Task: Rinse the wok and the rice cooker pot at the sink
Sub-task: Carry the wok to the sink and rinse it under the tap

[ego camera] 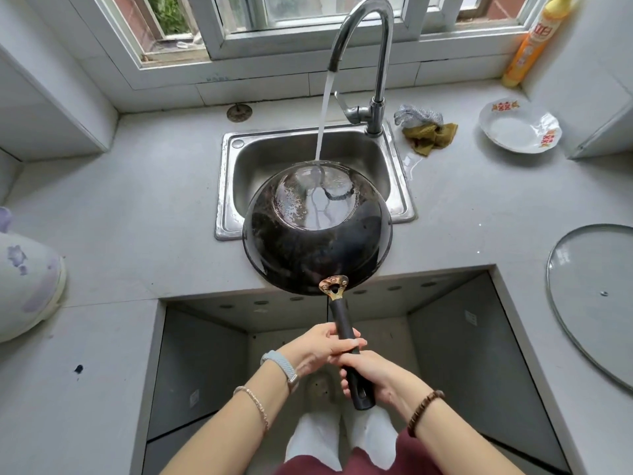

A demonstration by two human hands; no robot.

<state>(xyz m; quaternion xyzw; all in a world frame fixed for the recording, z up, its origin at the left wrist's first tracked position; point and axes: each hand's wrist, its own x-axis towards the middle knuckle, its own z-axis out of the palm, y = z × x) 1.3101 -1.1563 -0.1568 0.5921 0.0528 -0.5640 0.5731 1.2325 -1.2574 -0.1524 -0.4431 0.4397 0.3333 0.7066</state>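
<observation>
While water point(324, 111) hits the wok point(291, 255), grey counter point(144, 207) surrounds the steel sink point(274, 159).

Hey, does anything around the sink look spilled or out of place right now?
A small puddle lies on the counter just right of the sink rim, in front of the crumpled cloths, so water has escaped the basin. A dark spot marks the counter at left.
</observation>
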